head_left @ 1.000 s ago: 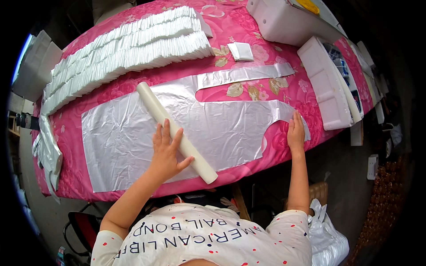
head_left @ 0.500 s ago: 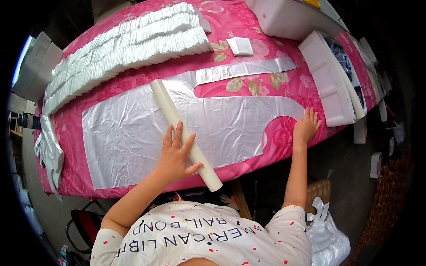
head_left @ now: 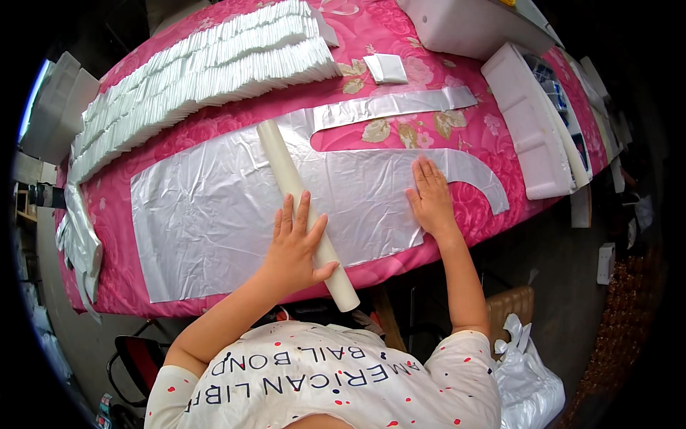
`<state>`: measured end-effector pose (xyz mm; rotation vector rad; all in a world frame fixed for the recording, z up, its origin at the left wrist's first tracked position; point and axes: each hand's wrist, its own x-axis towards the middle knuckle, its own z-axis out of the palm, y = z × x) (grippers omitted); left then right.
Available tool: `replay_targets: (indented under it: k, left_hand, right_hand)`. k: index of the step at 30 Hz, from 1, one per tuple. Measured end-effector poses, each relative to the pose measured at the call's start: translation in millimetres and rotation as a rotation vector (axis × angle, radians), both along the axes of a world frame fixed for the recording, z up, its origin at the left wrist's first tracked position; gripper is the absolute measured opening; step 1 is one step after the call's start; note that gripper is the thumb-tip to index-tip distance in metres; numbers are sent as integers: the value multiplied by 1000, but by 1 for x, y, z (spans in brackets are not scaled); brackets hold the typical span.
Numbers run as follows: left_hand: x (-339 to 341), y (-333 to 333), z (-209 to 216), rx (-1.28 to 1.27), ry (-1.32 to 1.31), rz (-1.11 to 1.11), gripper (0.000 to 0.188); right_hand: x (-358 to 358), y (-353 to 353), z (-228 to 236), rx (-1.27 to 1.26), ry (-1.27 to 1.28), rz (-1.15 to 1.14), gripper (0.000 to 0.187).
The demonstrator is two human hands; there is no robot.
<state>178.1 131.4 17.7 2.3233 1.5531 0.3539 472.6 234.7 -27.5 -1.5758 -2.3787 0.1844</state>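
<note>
A white plastic apron [head_left: 207, 207], thin and creased, lies spread flat before me, with its two strap-like ends pointing right. Across it, slanting toward my body, rests a cream-coloured tube [head_left: 282, 159]; its near end juts past the table edge. My left hand [head_left: 296, 239] lies on this tube, fingers spread and not wrapped round it. On the apron's right part, where the nearer strap begins, my right hand [head_left: 431, 196] is pressed flat with its fingers stretched out.
Long rows of folded white packets [head_left: 207, 68] fill the far left of the pink flowered tablecloth [head_left: 471, 132]. One folded white packet [head_left: 386, 69] lies beyond the straps. White foam boxes [head_left: 529, 121] stand at the right. White plastic [head_left: 84, 243] hangs over the left edge.
My right hand has moved left from the nearer strap's tip onto the apron, and that strap's end now shows. The tube and my left hand have shifted slightly right.
</note>
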Motion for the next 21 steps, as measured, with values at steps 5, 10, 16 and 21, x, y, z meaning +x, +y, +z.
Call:
replay_targets:
  k: [5, 10, 16, 21]
  left_hand:
    - [6, 5, 2, 12, 6, -51, 72]
    - [15, 9, 0, -7, 24, -97, 70]
    - [18, 10, 4, 23, 15, -175, 75]
    - [24, 2, 8, -254, -820, 20, 58]
  right_hand:
    - [113, 14, -12, 99, -40, -315, 48]
    - [121, 11, -8, 231, 44, -441, 25]
    - [50, -11, 46, 513, 97, -349, 13]
    - [-75, -70, 81, -70, 695, -64, 15]
